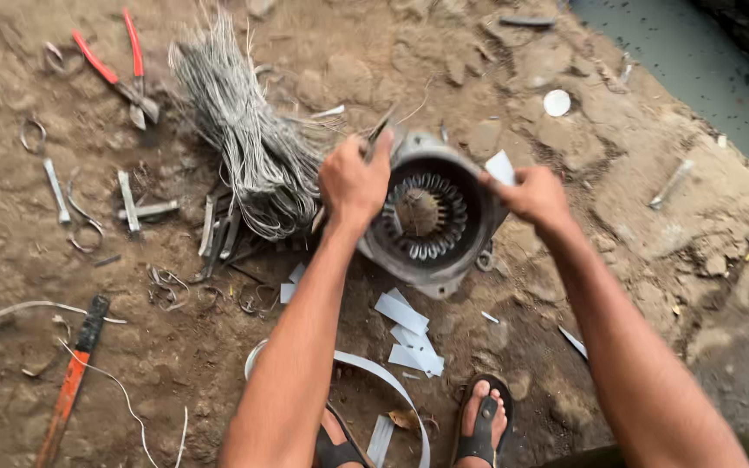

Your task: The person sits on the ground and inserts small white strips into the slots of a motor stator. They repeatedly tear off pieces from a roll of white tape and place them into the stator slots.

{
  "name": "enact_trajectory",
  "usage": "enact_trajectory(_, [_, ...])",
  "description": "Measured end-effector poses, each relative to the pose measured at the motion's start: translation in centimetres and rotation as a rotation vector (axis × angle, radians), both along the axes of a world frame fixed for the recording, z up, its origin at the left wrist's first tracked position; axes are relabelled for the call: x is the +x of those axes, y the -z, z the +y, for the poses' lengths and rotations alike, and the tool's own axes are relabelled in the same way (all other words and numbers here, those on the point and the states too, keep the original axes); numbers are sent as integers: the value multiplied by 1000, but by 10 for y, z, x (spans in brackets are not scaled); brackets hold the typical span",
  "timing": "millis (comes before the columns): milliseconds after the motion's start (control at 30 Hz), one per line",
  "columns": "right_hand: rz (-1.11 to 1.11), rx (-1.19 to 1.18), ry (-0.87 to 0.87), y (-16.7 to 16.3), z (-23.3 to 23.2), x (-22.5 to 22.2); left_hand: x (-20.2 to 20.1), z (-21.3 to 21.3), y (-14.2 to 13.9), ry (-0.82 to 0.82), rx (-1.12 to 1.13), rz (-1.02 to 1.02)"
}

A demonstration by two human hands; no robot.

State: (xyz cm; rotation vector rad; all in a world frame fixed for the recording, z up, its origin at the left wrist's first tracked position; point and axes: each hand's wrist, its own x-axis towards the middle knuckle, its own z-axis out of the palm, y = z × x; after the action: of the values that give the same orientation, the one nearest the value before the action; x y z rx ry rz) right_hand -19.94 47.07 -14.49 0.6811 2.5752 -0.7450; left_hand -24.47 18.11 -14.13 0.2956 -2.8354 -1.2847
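Stator housing [433, 217] between both hands

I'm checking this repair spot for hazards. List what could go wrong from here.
1. The left hand holds a thin tool at the rim of the motor housing; a slip might jab the right hand on the opposite rim.
2. The housing is propped on uneven dirt, so it might tip.
3. The sandalled feet sit among paper strips and loose wire; tripping or scratched toes seem possible.
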Motion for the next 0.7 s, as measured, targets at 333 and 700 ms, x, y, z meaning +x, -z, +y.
enact_trajectory(333, [160,64,4,-74,-52,157,174,-30,-52,1,121,181])
enact_trajectory(700, [333,1,38,-79,-57,216,214,-30,-85,52,0,21])
